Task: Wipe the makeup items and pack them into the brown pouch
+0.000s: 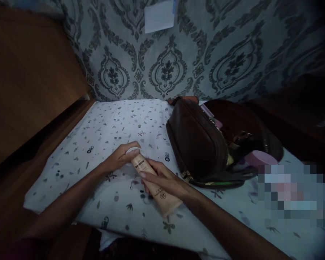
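Note:
A beige tube (165,199) with dark print is held at a tilt above the printed white cloth, its white cap (133,149) toward the upper left and its flat end toward the lower right. My left hand (124,155) is closed on the cap end, thumb and fingers round it. Around the middle of the tube wraps my right hand (161,177), thumb on top and fingertips showing below. To the right of both hands lies a dark brown bag (197,141) with its zip open and pink things inside.
A wooden panel (29,79) stands along the left. The patterned wall (166,68) rises behind the cloth (111,122), with a white paper (159,16) on it. A pink round object (260,158) sits at the bag's right opening, beside a pixelated patch.

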`<action>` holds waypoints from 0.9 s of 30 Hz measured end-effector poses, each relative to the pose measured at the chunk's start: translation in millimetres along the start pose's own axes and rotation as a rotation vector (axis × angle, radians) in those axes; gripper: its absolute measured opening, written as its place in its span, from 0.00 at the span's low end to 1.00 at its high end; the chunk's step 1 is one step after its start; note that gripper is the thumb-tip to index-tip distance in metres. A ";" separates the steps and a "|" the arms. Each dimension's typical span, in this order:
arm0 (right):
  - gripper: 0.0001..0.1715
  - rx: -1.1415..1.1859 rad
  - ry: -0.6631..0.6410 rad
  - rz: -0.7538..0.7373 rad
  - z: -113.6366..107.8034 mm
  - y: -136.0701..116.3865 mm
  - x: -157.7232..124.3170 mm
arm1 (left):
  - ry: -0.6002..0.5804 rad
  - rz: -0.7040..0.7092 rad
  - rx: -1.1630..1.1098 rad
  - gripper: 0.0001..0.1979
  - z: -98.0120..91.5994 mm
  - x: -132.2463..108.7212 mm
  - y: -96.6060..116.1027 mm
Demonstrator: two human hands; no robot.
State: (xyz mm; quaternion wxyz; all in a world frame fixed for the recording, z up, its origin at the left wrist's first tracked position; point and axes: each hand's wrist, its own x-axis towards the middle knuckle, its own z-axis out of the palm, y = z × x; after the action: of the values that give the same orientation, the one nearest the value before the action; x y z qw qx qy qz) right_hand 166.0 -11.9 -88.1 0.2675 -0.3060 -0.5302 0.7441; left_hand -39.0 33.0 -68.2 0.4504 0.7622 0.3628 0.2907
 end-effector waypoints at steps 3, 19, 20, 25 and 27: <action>0.25 -0.027 -0.035 -0.002 1.0 1.8 -0.6 | 0.068 -0.048 -0.059 0.21 7.5 1.0 2.0; 0.25 0.048 0.032 0.015 2.0 -2.4 -1.5 | -0.013 -0.188 -0.197 0.22 -20.9 -1.6 -2.9; 0.25 0.097 0.017 0.014 1.5 -2.5 -1.1 | -0.058 -0.210 -0.219 0.25 -25.6 -2.9 -2.1; 0.24 0.238 -0.052 0.011 1.8 -3.4 -1.5 | -0.205 -0.152 -0.211 0.30 -36.0 -6.5 2.6; 0.25 0.219 -0.066 0.022 2.2 -4.3 -3.0 | -0.171 -0.095 -0.179 0.26 -33.2 -4.9 2.9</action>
State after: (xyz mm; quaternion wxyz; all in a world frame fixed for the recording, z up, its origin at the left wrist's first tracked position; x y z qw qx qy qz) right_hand 166.8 -14.1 -82.9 0.2735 -0.2562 -0.4508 0.8101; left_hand -66.4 43.9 -52.0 0.5592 0.7228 0.3315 0.2344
